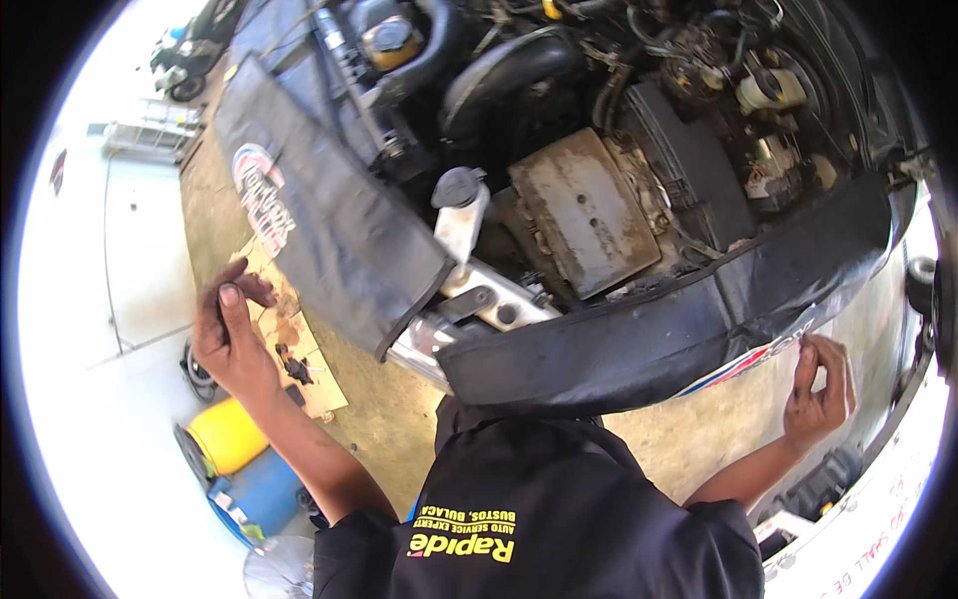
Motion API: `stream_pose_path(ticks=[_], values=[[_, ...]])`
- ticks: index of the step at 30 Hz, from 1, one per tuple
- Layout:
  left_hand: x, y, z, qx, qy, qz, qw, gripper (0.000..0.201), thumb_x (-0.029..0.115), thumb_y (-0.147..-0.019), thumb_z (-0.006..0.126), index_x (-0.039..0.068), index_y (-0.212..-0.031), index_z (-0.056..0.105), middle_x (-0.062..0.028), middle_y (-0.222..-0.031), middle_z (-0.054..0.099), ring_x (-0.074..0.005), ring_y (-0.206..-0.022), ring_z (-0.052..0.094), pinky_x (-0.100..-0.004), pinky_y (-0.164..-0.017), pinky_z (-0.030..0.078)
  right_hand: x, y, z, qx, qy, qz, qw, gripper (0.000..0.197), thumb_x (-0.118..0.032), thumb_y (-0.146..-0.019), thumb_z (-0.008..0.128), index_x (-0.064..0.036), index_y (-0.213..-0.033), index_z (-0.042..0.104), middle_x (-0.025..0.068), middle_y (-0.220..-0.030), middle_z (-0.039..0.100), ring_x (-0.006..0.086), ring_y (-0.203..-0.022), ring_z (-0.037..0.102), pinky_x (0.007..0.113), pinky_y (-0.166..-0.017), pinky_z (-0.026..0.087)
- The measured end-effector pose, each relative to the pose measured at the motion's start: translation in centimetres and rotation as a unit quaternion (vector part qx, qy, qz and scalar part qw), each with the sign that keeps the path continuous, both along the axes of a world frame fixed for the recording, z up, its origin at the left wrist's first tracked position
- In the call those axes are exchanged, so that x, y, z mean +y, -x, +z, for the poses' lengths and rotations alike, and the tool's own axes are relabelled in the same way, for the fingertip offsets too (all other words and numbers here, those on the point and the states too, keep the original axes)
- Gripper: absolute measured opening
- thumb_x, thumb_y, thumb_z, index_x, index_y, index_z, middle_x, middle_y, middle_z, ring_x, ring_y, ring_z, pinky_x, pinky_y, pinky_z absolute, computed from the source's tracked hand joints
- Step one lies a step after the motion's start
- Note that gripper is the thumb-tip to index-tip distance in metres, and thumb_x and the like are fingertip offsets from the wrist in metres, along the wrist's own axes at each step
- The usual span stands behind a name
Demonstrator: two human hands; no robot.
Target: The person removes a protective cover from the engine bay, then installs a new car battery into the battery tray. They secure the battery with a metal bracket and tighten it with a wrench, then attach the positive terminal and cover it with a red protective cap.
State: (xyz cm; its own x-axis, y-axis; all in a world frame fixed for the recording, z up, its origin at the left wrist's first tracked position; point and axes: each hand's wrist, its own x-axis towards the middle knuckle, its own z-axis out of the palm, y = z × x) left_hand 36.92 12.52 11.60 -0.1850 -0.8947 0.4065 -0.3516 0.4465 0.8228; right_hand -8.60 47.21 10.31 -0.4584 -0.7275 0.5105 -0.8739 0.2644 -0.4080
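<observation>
At the left, my left hand point(235, 334) is raised beside a black fender cover point(339, 215). Its grimy, blackened fingers are loosely bent and apart, with nothing visible in them. My right hand point(820, 394) hangs at the far right, fingers loosely curled with gaps between them, near the lower edge of a second black cover point(639, 339) over the car's front side. I cannot make out anything held there. Between the hands lies the engine bay, with a dusty grey rectangular panel point(589, 210), a white filler neck with a black cap point(459, 200) and a black ribbed hose point(519, 80).
Yellow point(228, 436) and blue point(261, 494) drums stand at the lower left. Stained cardboard point(314, 364) with dark parts point(294, 367) lies on the floor. A motorcycle point(190, 60) is at the upper left. A white fluid reservoir point(773, 92) sits deep in the bay.
</observation>
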Motion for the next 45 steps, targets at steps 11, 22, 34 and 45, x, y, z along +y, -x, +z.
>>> stream_pose_path(ticks=[11,22,34,45], values=[[20.2,-13.5,-9.2,0.105,-0.326,0.163,0.925,0.025,0.019,-0.107,0.059,0.001,-0.122,0.068,-0.0081,-0.098,0.073,-0.0143,-0.09,0.068,-0.0332,-0.084,0.056,-4.6,-19.6,-5.1,-0.218,0.068,0.302,0.925,0.016,-0.004,-0.107,0.059,0.0065,-0.105,0.07,0.013,-0.09,0.07,0.0159,-0.07,0.063,0.028,-0.059,0.05],[35.9,-33.7,-15.7,-0.166,-0.366,0.097,0.911,0.046,0.037,-0.103,0.062,0.0,-0.131,0.066,-0.0197,-0.127,0.068,-0.0395,-0.119,0.064,-0.0469,-0.102,0.051,-14.7,-50.6,-4.9,-0.101,-0.145,0.609,0.773,0.005,0.002,-0.09,0.071,0.0005,-0.094,0.073,0.0136,-0.079,0.066,0.028,-0.068,0.063,0.038,-0.063,0.047],[43.4,-56.9,-19.5,-0.094,-0.519,0.282,0.801,0.048,0.039,-0.105,0.06,0.003,-0.136,0.065,-0.0198,-0.136,0.067,-0.0389,-0.127,0.062,-0.0449,-0.11,0.047,-17.2,-67.9,-33.2,-0.078,-0.548,0.534,0.639,0.033,-0.025,-0.102,0.068,-0.0004,-0.124,0.067,0.0234,-0.107,0.07,0.0373,-0.098,0.069,0.043,-0.086,0.054],[34.9,-72.4,-27.7,-0.011,-0.553,0.311,0.773,0.046,0.037,-0.105,0.059,0.003,-0.136,0.065,-0.0195,-0.136,0.065,-0.0388,-0.131,0.058,-0.0434,-0.114,0.045,-25.3,-72.5,-43.0,-0.011,-0.681,0.39,0.62,0.025,-0.015,-0.095,0.068,0.002,-0.112,0.076,0.0183,-0.087,0.077,0.0238,-0.079,0.075,0.039,-0.073,0.057]])
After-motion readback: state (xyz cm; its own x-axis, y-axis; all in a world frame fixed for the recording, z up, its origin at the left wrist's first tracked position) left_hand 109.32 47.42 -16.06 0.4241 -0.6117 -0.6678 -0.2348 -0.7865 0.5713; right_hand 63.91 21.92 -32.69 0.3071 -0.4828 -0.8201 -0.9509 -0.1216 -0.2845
